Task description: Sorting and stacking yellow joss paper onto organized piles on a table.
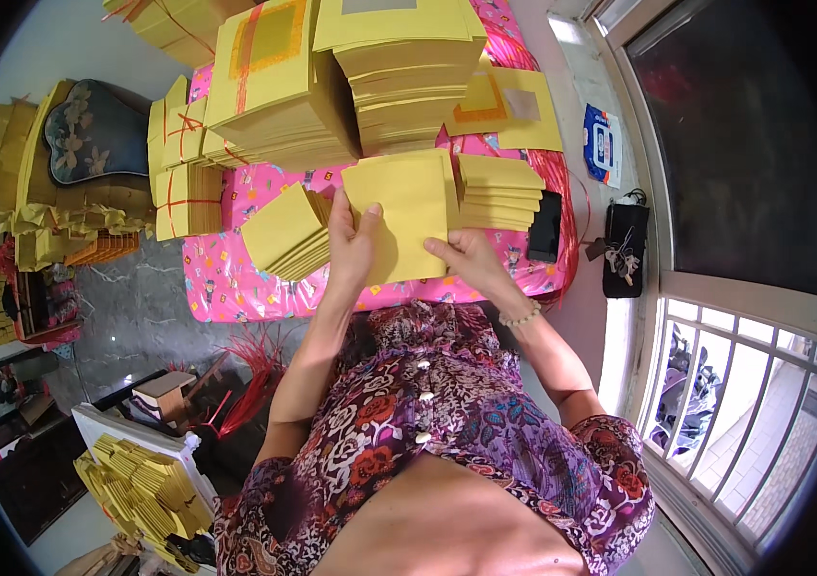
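Note:
Both my hands grip a stack of plain yellow paper sheets [394, 192] above the near part of the pink table. My left hand [353, 235] clasps its left edge, thumb on top. At the lower right corner, my right hand [475, 259] pinches it with the thumb on top; the fingers underneath are mostly hidden. Left of the held sheets lies a fanned pile of yellow paper bundles [285, 233]. On the right is another stepped pile of yellow paper [502, 195], partly covered by the held stack.
Tall yellow paper stacks [408, 82] stand at the back, one tied with red string. A pink patterned tablecloth [236, 288] covers the table. A dark phone [544, 227] lies at its right edge beside red strings [569, 230]. Keys [624, 259] rest on the sill.

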Available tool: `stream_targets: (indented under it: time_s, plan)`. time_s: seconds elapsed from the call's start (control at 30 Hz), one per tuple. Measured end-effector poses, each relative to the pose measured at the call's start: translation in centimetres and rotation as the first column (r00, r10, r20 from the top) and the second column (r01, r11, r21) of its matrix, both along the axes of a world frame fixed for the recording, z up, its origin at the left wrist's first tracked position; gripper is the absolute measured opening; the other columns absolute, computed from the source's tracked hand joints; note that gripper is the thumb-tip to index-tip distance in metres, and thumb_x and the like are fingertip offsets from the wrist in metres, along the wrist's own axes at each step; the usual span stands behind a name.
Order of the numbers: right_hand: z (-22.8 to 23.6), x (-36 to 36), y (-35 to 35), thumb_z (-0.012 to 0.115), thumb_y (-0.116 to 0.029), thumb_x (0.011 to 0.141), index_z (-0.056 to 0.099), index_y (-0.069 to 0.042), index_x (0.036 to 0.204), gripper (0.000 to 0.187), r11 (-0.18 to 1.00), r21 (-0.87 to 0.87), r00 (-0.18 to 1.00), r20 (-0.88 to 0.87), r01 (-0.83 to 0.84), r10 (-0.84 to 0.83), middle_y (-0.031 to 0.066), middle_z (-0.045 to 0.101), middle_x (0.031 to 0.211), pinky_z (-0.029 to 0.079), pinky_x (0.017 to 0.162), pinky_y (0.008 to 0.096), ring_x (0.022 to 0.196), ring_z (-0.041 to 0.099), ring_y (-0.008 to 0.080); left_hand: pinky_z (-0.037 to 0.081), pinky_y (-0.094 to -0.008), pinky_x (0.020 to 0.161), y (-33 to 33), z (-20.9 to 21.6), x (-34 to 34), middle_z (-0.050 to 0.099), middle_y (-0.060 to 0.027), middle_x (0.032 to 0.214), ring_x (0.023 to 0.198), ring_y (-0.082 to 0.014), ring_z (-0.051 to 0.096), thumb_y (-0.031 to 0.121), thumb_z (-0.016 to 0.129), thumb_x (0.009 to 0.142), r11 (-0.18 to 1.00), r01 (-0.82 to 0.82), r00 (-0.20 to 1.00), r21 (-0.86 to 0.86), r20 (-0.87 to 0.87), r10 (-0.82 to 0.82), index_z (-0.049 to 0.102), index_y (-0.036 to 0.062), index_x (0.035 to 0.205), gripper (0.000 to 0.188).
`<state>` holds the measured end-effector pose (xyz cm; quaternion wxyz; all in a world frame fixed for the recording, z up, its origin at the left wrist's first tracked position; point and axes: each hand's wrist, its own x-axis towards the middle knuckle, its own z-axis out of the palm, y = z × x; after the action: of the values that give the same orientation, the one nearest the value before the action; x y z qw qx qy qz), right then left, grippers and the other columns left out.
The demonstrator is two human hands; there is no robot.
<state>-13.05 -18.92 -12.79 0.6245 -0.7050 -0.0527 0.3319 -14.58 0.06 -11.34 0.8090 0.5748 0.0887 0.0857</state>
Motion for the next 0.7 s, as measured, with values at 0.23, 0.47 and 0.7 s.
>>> stream_targets:
  time_s: [0.23, 0.47, 0.7]
  plan:
    - [-0.3, -1.6, 0.3, 0.060, -0.023, 0.093, 0.063, 0.002, 0.111, 0.031, 0.987, 0.128, 0.993, -0.088, 0.093, -0.082, 0.0035, 0.067, 0.095, 0.054, 0.066, 0.0222, 0.081, 0.064, 0.0086, 0.041, -0.0277, 0.093, 0.1, 0.6, 0.6, 0.057, -0.0070, 0.115, 0.106, -0.0136, 0.053, 0.000, 0.049, 0.091, 0.997, -0.042, 0.999, 0.071, 0.019, 0.041, 0.044, 0.0001, 0.125, 0.033]
    - [-1.4, -3.1, 0.4, 0.056, -0.022, 0.095, 0.061, 0.002, 0.116, 0.032, 0.957, 0.190, 0.963, -0.201, 0.219, -0.180, 0.0053, 0.066, 0.102, 0.055, 0.071, 0.0239, 0.089, 0.065, 0.0125, 0.042, -0.0270, 0.089, 0.4, 0.5, 1.5, 0.058, -0.0061, 0.112, 0.101, -0.0130, 0.054, -0.001, 0.049, 0.091, 0.988, -0.015, 0.999, 0.152, 0.039, 0.009, 0.046, 0.0004, 0.122, 0.032]
    - [-1.6, -0.2, -2.8, 0.057, -0.023, 0.094, 0.058, 0.000, 0.115, 0.030, 0.983, 0.158, 0.994, 0.043, 0.093, -0.101, 0.0021, 0.065, 0.096, 0.054, 0.072, 0.0245, 0.084, 0.062, 0.0097, 0.044, -0.0294, 0.083, 0.9, -0.7, 2.3, 0.061, -0.0115, 0.102, 0.096, -0.0158, 0.056, 0.002, 0.052, 0.090, 0.872, 0.252, 0.961, 0.420, -0.006, -0.275, 0.046, -0.0015, 0.120, 0.032]
